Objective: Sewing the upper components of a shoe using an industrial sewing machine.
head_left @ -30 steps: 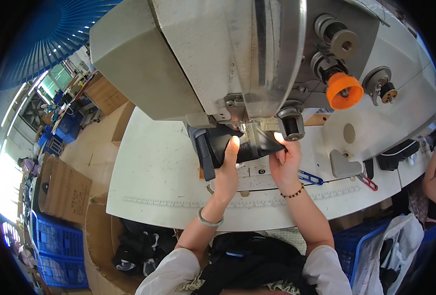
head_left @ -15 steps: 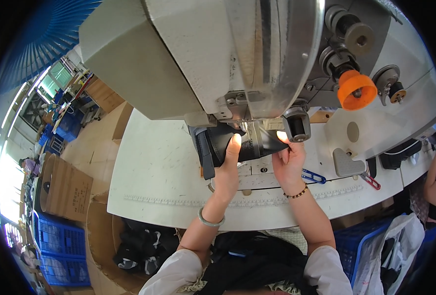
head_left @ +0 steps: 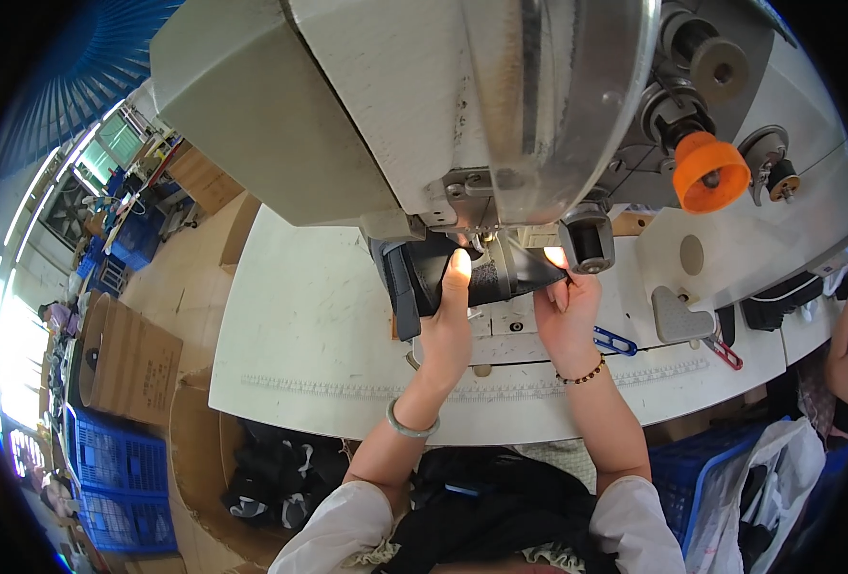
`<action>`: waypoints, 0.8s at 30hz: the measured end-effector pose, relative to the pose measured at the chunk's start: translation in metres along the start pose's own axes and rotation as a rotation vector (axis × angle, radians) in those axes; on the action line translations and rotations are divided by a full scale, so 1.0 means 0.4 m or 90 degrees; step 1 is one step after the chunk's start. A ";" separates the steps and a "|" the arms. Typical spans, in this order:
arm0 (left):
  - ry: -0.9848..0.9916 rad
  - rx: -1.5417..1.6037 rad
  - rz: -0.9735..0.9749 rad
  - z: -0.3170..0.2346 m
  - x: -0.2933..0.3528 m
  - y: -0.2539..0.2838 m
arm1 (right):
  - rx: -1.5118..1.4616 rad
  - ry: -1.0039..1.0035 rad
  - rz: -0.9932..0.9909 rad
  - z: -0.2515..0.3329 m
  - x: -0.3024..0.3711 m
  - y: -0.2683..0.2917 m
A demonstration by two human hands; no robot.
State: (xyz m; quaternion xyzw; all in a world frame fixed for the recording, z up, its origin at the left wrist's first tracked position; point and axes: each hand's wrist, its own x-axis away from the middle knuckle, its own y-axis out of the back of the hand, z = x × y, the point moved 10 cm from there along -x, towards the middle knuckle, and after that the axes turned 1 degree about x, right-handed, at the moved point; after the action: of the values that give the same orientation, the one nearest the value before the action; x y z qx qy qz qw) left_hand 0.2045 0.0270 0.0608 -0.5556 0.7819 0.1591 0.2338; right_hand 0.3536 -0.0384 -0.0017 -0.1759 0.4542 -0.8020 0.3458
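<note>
Hands hold a black shoe upper under the sewing machine: left hand presses on it, right hand pinches its right edge.

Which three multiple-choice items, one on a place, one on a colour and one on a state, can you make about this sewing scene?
1. Where is the black workpiece?
A. under the sewing machine head
B. in the cardboard box
C. on the floor

2. What colour is the knob on the machine?
A. green
B. orange
C. white

3. What does the left hand do?
A. hangs free
B. holds scissors
C. presses on the workpiece

Key: 1 A, it lies below the head; 2 B, the knob is orange; 3 C, its fingers lie on the piece, as the right hand also does.
</note>
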 end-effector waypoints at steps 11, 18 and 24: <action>0.057 0.097 0.020 0.041 -0.003 -0.003 | 0.005 0.028 0.053 0.007 0.003 -0.013; 0.103 0.135 -0.019 0.039 -0.001 0.002 | 0.114 0.039 -0.013 0.022 0.010 -0.001; 0.161 0.195 -0.026 0.042 -0.006 0.016 | 0.168 0.049 0.020 0.025 0.022 -0.026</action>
State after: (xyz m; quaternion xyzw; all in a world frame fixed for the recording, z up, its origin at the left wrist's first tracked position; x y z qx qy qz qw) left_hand 0.2023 0.0395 0.0478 -0.5445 0.8088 -0.0374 0.2189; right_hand 0.3494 -0.0471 0.0121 -0.0905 0.3603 -0.8554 0.3608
